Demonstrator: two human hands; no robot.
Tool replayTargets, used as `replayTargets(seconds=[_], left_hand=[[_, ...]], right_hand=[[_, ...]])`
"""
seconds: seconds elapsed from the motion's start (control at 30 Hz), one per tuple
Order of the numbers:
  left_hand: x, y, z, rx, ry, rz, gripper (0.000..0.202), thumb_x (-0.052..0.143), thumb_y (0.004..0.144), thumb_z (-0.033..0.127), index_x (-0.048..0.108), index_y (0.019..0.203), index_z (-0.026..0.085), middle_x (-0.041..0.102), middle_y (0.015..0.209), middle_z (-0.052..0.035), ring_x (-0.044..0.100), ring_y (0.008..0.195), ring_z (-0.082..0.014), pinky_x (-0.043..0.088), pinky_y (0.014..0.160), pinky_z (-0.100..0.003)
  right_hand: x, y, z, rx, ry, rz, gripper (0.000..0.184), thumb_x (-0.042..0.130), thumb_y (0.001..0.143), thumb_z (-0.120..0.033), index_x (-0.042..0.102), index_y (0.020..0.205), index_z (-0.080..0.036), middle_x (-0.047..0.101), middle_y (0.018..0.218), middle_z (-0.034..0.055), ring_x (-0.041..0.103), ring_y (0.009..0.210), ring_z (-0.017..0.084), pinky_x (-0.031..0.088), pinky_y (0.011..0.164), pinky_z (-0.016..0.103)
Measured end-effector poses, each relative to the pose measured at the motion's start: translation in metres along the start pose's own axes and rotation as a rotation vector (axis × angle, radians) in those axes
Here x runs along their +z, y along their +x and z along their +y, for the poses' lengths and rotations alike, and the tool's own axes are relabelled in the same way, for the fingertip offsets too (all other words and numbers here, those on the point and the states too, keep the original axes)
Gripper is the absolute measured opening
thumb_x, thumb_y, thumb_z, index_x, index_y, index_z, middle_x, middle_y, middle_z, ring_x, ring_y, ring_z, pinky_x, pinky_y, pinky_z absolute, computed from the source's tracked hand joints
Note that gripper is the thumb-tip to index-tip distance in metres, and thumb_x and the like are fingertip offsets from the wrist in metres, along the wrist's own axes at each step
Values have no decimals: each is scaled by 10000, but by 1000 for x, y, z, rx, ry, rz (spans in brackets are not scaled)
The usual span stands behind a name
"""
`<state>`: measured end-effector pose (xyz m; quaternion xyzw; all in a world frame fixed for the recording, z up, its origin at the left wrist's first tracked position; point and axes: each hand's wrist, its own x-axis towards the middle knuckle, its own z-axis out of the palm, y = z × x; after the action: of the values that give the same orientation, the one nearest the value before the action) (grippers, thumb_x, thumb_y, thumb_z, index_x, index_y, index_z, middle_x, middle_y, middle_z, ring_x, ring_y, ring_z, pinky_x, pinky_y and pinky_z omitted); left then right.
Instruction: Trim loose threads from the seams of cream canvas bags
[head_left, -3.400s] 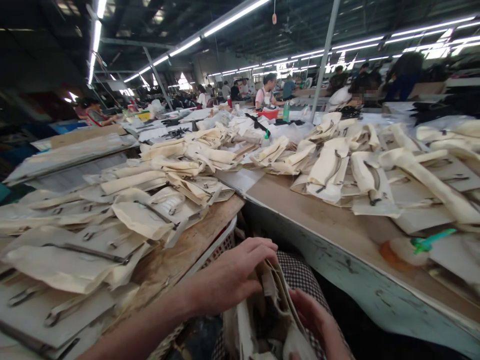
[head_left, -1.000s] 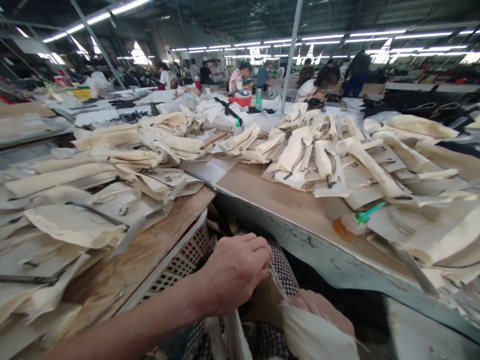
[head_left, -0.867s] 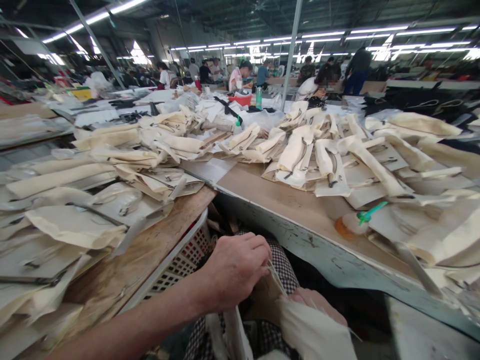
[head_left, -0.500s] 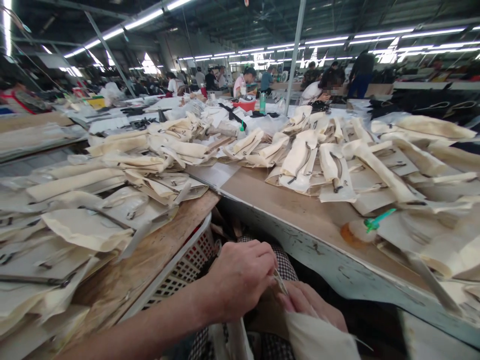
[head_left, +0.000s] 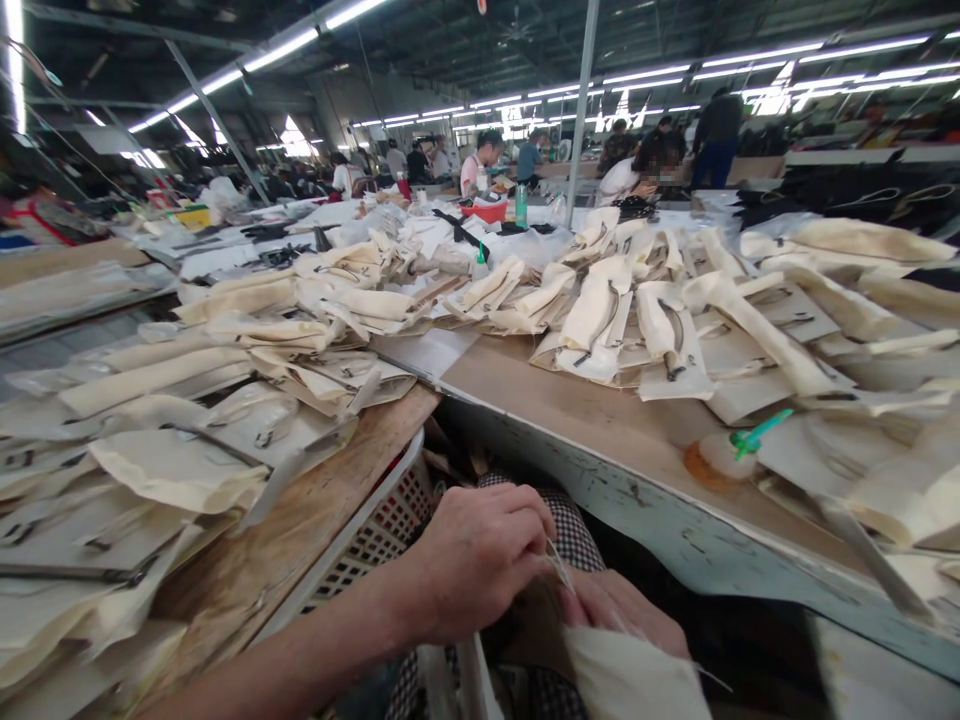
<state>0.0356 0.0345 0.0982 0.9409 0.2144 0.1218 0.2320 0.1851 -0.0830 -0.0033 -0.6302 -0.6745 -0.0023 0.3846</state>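
Observation:
Over my lap, my left hand [head_left: 476,565] is closed, its fingers curled at the edge of a cream fabric piece [head_left: 630,675]. Loose pale threads stick out beside those fingertips. My right hand [head_left: 630,608] grips the same piece close by, thumb on its near side, and the fabric hangs down over part of this hand. Exactly what sits inside the left fingertips is hidden. More pale cloth strips [head_left: 476,680] hang below my left wrist, against checked trousers [head_left: 574,525].
A white plastic basket [head_left: 367,545] stands between the wooden table [head_left: 300,500] and my lap. Cream fabric pieces with dark zippers [head_left: 600,320] cover much of both tables. A glue bottle with a green nozzle [head_left: 724,455] lies on the right table. People work farther back.
Both hands stay close together on the cream fabric with only slight movement. More loose threads show between them now, and the view has shifted a little.

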Motion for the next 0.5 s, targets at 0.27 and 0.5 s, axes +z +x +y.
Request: replayTargets(seconds=[0.27,0.5], left_hand=[[-3,-3,2,-14,-18,7,142,626,844,126,570,719,160,695,998,4,631,848,-140,450,727,-225],[2,-7,-3,12,-66,71,143,655,817,104,557,725,153,685,934,-4,632,797,-125,455,711,-202]], right_hand=[[5,-4,1,4,77,39,270,493,930,-199,708,1082,-256,781,861,6,739,701,200,594,605,279],[5,-7,-1,-31,135,11,322,514,901,-105,712,1111,-246,779,829,13,727,642,200,589,627,289]])
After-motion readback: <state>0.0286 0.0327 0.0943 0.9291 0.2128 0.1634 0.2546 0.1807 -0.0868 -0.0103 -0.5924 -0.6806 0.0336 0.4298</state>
